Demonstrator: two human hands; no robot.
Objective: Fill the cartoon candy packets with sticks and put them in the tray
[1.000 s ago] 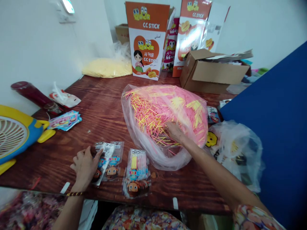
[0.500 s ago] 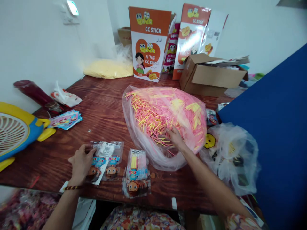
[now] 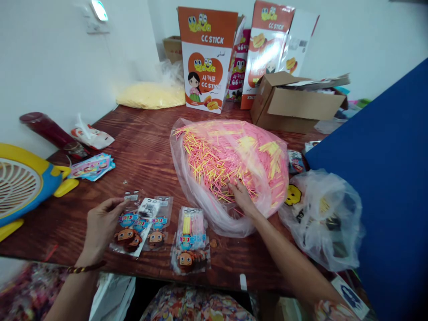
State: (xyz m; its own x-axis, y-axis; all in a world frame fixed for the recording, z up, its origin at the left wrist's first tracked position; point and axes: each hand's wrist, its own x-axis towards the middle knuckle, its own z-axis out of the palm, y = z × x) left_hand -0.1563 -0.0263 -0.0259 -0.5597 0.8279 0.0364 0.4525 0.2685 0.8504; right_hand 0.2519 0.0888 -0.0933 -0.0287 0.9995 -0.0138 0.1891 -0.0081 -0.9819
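My left hand (image 3: 104, 221) pinches the upper edge of a clear printed pouch (image 3: 126, 234), thumb and finger together. That pouch has a brown cartoon face and lies partly under a white-backed pouch. Beside them is another clear pouch (image 3: 156, 239). Further right, a pouch with pink and yellow sticks in it (image 3: 193, 227) lies over more pouches. My right hand (image 3: 241, 197) reaches into the mouth of a large clear plastic bag (image 3: 227, 225) full of thin pink and yellow sticks (image 3: 205, 162). Its fingers curl among the sticks, with the tips partly hidden.
A yellow and blue fan (image 3: 20, 183) stands at the left, near stacked printed packets (image 3: 92, 167) and a tissue pack (image 3: 93, 136). Cartons (image 3: 207, 58) and an opened cardboard box (image 3: 294, 107) line the back. A knotted-looking plastic bag (image 3: 334, 214) and a blue panel (image 3: 377, 178) are at right.
My left hand has moved left, drawing the pinched pouch out from beside the white-backed one. Inside the bag, my right hand has shifted slightly left and down among the sticks.
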